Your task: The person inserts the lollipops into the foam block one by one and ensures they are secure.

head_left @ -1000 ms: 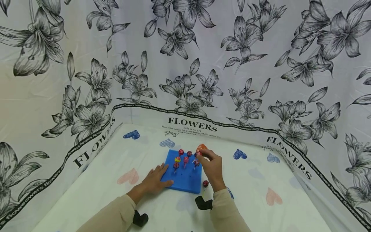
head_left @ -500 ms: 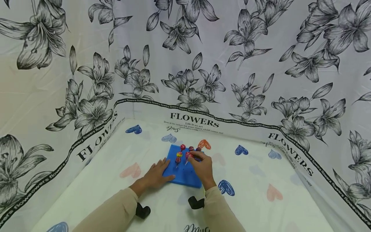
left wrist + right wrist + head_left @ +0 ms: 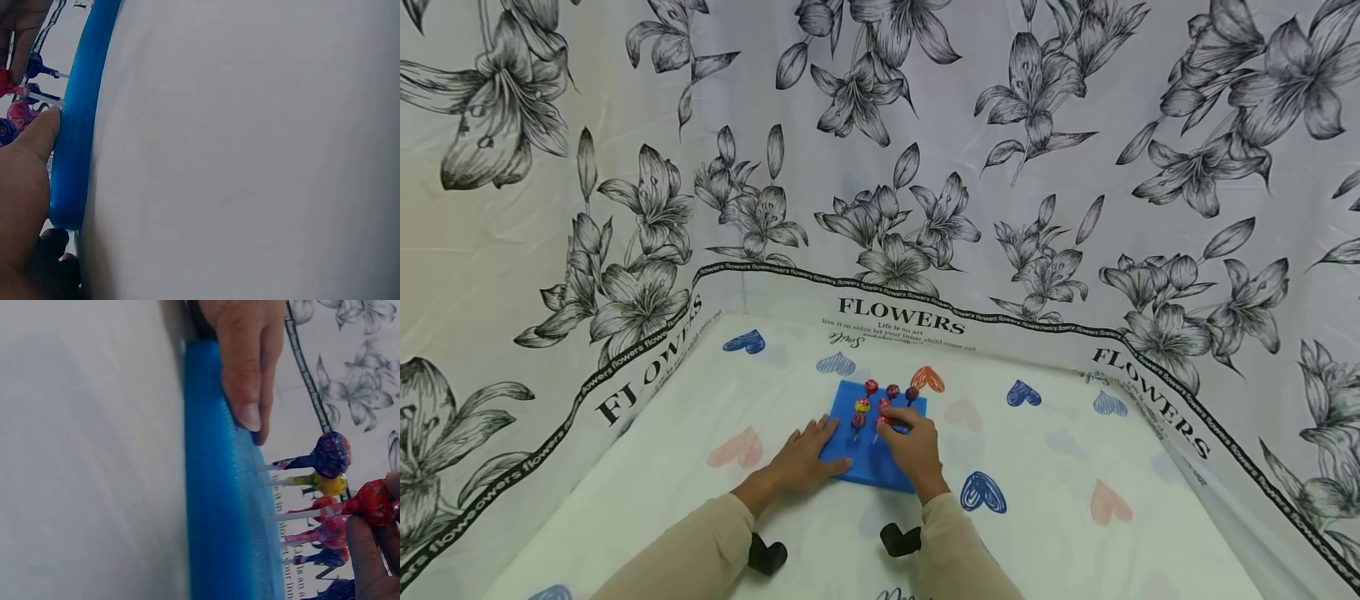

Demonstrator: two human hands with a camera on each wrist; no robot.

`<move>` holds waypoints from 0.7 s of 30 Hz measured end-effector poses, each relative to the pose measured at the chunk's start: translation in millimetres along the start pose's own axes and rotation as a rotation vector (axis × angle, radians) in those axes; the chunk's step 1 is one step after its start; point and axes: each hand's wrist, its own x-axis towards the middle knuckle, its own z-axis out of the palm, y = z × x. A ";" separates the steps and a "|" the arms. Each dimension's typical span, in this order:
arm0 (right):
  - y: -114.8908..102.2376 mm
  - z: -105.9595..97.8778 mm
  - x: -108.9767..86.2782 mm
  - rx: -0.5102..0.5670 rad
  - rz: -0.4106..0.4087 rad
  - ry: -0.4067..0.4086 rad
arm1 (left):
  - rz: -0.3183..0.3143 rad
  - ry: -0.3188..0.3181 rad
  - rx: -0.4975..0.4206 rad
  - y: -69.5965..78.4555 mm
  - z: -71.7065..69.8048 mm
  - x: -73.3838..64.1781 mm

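A blue foam board (image 3: 880, 477) lies on the cloth with several wrapped lollipops standing in it by their sticks. Among them are a yellow lollipop (image 3: 328, 484), a purple one (image 3: 331, 454) and a pink one (image 3: 328, 532). My left hand (image 3: 805, 457) rests on the board's left edge, fingers extended and thumb (image 3: 42, 131) along its near side. Over the board, my right hand (image 3: 916, 446) pinches a red lollipop (image 3: 375, 503) by its wrapped head. That stick's tip meets the board's surface; whether it is sunk in cannot be told. The hand hides the board's right part.
A white cloth with printed hearts (image 3: 983, 492) covers the table. Behind it hangs a flower-printed curtain (image 3: 895, 208). A black wrist mount (image 3: 767, 554) sits at the left sleeve, and another black mount (image 3: 900, 540) at the right.
My right hand has moved from the board's back right corner to its middle, then slightly nearer, with the red lollipop. The loose lollipop right of the board is now out of sight. My left hand stays put.
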 end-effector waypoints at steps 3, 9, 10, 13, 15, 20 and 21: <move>2.9 2.9 -1.6 -0.014 0.004 0.002 | -0.001 0.008 -0.001 -0.6 1.2 -0.4; 7.9 7.4 -3.8 -0.054 -0.011 -0.006 | 0.008 0.021 0.014 -0.1 1.2 -0.8; 8.3 7.8 -4.1 -0.066 -0.007 -0.011 | 0.011 0.021 0.014 0.1 1.2 -1.1; 8.7 9.1 -4.1 -0.097 0.008 -0.021 | 0.011 0.019 0.013 1.2 1.0 -2.1; 8.2 10.0 -4.1 -0.114 0.007 -0.023 | 0.012 0.017 0.012 1.1 1.3 -2.4; 8.0 12.5 -4.1 -0.123 -0.025 -0.021 | 0.015 0.017 0.020 1.4 0.9 -1.7; 8.1 12.6 -4.2 -0.123 -0.028 -0.022 | 0.015 0.015 0.021 2.0 0.4 -1.5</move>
